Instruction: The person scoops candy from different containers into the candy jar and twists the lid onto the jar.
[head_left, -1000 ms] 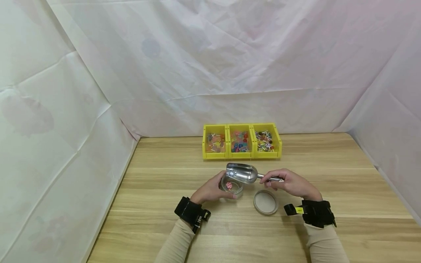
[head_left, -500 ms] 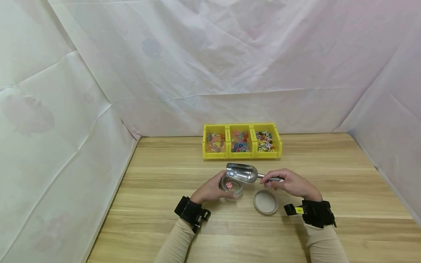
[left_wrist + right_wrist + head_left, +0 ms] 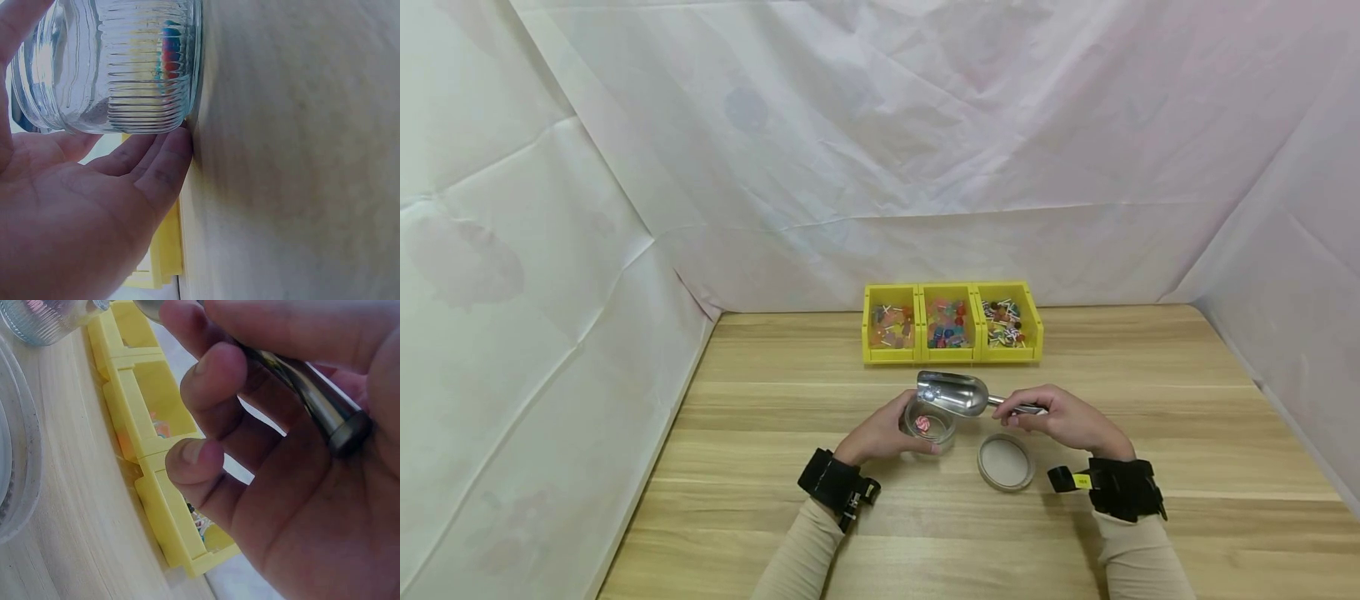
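Note:
My left hand [image 3: 883,431] grips a clear glass jar [image 3: 137,69] from its left side, thumb and fingers around the ribbed wall. The jar stands on the wooden table. A pink-and-white swirl candy [image 3: 922,424] shows inside it, and through the glass the left wrist view has blue and red colours. My right hand [image 3: 1060,417] holds a metal scoop [image 3: 955,394] by its handle [image 3: 325,406]. The scoop's bowl lies over the far part of the jar's mouth, its front end toward the left hand's fingers.
A round lid [image 3: 1005,462] lies on the table [image 3: 940,542] to the right of the jar. Behind the jar stands a row of three joined yellow bins [image 3: 951,356] with small colourful candies. White cloth [image 3: 880,167] hangs behind the table and at both sides.

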Action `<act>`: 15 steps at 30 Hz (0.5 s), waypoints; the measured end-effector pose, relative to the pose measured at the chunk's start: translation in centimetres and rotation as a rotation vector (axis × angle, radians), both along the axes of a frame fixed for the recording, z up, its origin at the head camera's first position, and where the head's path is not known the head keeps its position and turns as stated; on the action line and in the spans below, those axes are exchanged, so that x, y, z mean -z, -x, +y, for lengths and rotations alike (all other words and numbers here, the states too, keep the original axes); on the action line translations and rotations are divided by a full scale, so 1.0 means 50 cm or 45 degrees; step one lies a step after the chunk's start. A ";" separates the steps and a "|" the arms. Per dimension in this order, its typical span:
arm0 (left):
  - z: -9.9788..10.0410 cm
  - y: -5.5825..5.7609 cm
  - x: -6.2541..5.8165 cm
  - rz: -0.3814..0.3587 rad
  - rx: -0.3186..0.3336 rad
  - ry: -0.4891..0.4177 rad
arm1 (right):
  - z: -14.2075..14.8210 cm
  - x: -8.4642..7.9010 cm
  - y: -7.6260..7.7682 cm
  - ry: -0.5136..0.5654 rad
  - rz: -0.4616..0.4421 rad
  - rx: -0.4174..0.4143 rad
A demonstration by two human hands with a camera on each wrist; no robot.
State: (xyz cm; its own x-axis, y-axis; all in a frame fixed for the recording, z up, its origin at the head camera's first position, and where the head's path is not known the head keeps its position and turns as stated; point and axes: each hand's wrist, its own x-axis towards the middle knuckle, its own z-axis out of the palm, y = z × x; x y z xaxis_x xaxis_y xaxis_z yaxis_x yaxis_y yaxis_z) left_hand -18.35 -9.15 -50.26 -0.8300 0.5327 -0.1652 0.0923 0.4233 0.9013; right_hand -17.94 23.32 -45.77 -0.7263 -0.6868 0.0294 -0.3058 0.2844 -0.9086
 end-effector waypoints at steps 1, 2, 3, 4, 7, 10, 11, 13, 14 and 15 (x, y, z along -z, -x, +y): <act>0.000 0.000 0.000 0.000 0.000 0.003 | 0.000 0.000 0.000 -0.004 -0.004 0.007; -0.001 0.000 0.000 -0.001 -0.001 0.006 | 0.000 0.000 0.000 -0.006 -0.003 0.010; -0.001 0.000 0.000 -0.003 -0.002 0.007 | 0.000 0.000 0.000 -0.009 0.000 0.014; -0.001 0.000 0.000 -0.005 -0.002 0.006 | 0.000 0.000 0.000 -0.013 0.006 0.017; 0.000 0.000 0.001 -0.009 -0.004 0.005 | 0.000 0.000 0.000 -0.017 0.013 0.023; 0.000 0.000 0.002 -0.007 -0.008 0.005 | -0.001 0.000 0.000 -0.018 0.032 0.020; 0.000 0.000 0.002 -0.007 -0.009 0.007 | -0.001 0.000 -0.001 -0.016 0.039 0.018; 0.000 0.000 0.002 -0.005 -0.008 0.004 | -0.001 0.000 -0.001 -0.011 0.056 0.014; 0.000 0.000 0.002 -0.005 -0.008 0.003 | -0.001 0.000 -0.002 -0.007 0.065 0.012; 0.000 0.000 0.002 -0.006 -0.007 0.001 | -0.001 0.000 -0.002 -0.003 0.070 0.012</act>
